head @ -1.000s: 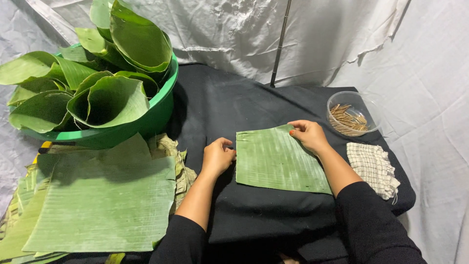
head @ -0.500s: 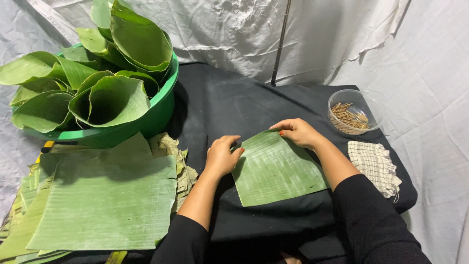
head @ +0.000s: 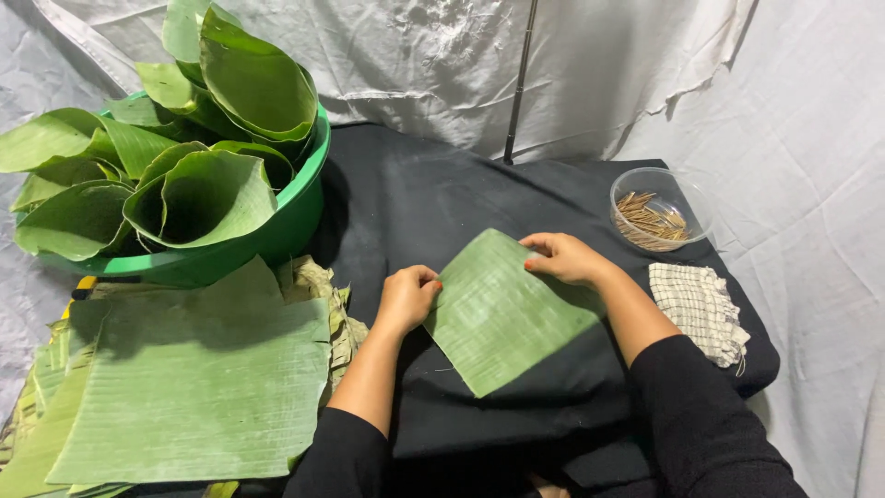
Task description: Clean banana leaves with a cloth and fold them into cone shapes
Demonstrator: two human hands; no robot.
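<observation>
A green square piece of banana leaf (head: 498, 314) lies turned like a diamond on the black cloth. My left hand (head: 406, 297) grips its left corner with curled fingers. My right hand (head: 564, 258) pinches the upper right edge near the top corner. Both forearms wear black sleeves.
A stack of flat banana leaf sheets (head: 194, 387) lies at the left. Behind it a green tub (head: 277, 235) holds several rolled leaf cones. A clear bowl of thin sticks (head: 653, 217) and a checked cloth (head: 696, 309) sit at the right. White sheeting hangs behind.
Both hands have rotated the leaf piece anticlockwise, from lying square to standing on a corner. My right hand moved left along the top edge.
</observation>
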